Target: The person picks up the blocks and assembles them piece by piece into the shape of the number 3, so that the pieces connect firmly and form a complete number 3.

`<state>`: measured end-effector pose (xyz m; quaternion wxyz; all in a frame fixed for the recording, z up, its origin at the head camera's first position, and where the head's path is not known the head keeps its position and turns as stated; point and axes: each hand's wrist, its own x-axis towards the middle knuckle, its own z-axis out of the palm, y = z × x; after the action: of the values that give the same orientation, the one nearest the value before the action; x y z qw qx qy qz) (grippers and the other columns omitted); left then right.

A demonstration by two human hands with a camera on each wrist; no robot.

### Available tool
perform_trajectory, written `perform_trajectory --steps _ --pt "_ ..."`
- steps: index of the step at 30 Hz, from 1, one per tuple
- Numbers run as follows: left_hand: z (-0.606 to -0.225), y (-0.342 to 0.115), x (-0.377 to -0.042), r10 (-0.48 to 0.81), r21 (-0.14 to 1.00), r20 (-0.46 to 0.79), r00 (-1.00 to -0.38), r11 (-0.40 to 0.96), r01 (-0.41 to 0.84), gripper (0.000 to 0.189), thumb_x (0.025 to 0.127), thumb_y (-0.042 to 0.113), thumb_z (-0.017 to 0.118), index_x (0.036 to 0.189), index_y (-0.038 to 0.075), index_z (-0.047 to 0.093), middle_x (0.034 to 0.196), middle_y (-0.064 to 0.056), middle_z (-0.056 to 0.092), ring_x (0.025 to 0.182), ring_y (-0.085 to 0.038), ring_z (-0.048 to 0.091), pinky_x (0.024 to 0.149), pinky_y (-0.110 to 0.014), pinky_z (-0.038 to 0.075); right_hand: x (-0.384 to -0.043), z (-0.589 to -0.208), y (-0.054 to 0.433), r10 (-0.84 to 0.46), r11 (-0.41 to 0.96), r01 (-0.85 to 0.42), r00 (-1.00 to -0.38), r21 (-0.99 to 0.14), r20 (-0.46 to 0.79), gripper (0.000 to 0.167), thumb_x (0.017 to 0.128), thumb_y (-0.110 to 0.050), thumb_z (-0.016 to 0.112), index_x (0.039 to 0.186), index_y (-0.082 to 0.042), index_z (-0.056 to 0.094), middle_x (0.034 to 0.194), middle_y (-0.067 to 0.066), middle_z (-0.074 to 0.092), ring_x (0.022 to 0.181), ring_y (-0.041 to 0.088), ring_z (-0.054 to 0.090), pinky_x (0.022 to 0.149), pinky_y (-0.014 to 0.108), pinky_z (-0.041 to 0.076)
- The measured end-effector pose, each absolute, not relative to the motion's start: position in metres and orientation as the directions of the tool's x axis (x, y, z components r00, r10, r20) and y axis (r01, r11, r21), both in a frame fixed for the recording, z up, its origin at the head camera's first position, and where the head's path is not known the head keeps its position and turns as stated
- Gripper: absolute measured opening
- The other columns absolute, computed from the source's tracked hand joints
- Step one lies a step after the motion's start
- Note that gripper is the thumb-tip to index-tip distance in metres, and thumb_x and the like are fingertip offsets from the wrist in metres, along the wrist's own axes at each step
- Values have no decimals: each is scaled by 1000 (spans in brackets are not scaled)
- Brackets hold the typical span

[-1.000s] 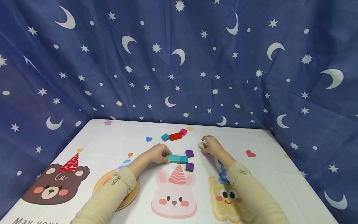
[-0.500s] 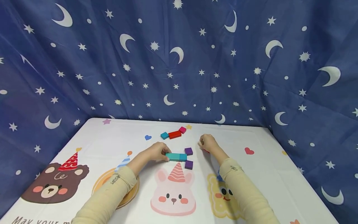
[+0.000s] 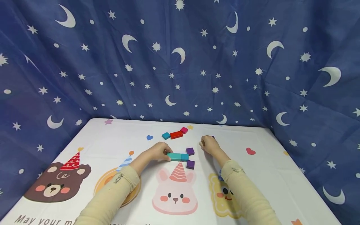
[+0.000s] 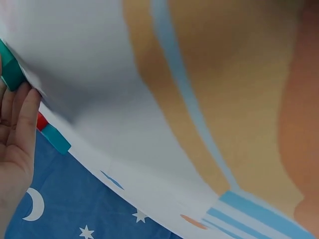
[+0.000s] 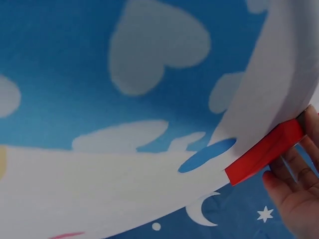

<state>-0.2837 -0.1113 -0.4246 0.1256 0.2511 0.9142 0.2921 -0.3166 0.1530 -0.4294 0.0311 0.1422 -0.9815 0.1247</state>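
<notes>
My left hand (image 3: 159, 152) grips the left end of a teal block (image 3: 175, 157), thumb in front and fingers behind. A small blue block (image 3: 184, 157) sits against the teal block's right end. Two purple blocks (image 3: 190, 151) (image 3: 190, 164) flank that end, one behind and one in front. To the right, my right hand (image 3: 211, 146) has curled fingers and hides most of its work in the head view. The right wrist view shows it pinching a red block (image 5: 264, 153), with a dark piece (image 5: 301, 118) at its near end. A dark purple corner (image 3: 212, 137) peeks out behind the knuckles.
Farther back lie a small blue block (image 3: 166, 135), a red block (image 3: 176, 135) and a pink block (image 3: 184, 130) in a row. A white cloth (image 3: 135, 131) printed with cartoon animals covers the table. A blue star-patterned curtain (image 3: 197, 93) hangs behind.
The right hand's fingers have drawn closer together, and a dark corner now shows behind it. The left hand stays on the teal block; the head view shifts slightly.
</notes>
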Motion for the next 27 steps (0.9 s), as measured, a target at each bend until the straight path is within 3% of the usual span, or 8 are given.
perform_trajectory --steps 6,14,19,27 --pt "-424 -106 -286 500 596 -115 -858 726 343 22 76 8 78 97 3 74 88 -6 72 74 -10 56 75 -24 51 -316 -432 156 -256 929 -269 -963 -255 85 25 76 -4 75 98 3 64 86 12 62 80 22 58 77 36 51" --pt "-426 -104 -287 501 594 -113 -858 727 346 23 74 9 79 96 4 74 87 -5 72 74 -9 55 74 -23 49 -312 -429 157 -157 888 -178 -984 -424 84 28 81 -6 70 105 4 64 83 12 64 75 20 55 75 37 49" --pt "-424 -109 -285 465 585 -147 -873 753 302 24 72 8 80 95 5 75 85 -4 72 73 -10 54 74 -25 50 -308 -426 150 -220 858 -249 -969 -449 116 31 82 -4 68 112 4 63 84 11 62 75 19 53 74 36 47" --pt "-420 -107 -286 493 592 -132 -860 735 331 25 73 9 79 97 3 74 86 -6 73 72 -9 54 73 -23 50 -294 -412 148 -296 847 -342 -939 -407 174 33 80 -3 70 112 3 64 94 15 66 87 25 61 80 39 52"
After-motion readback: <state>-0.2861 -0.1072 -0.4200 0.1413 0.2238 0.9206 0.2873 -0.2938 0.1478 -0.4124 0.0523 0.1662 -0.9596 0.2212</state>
